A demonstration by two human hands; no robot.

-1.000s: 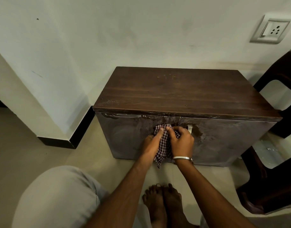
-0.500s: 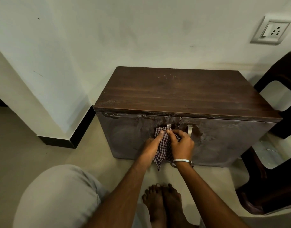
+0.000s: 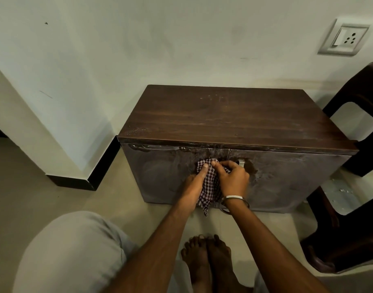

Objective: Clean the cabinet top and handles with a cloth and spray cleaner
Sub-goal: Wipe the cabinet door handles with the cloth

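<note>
Against a pale wall, the cabinet (image 3: 234,115) top looks wiped, while the checked cloth (image 3: 209,182) is pinched over the left door handle by both the left hand (image 3: 195,182) and right hand (image 3: 234,178), the bare handle (image 3: 241,163) just beside the fingers apparently left.

Checked woven cloth (image 3: 208,182), dark wood-grain cabinet (image 3: 234,117), shiny metal handle (image 3: 241,163).

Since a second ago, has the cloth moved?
Barely. The checkered cloth stays bunched at the left door's handle, left of the bare right handle; only its top edge shifted slightly under the hands.
</note>
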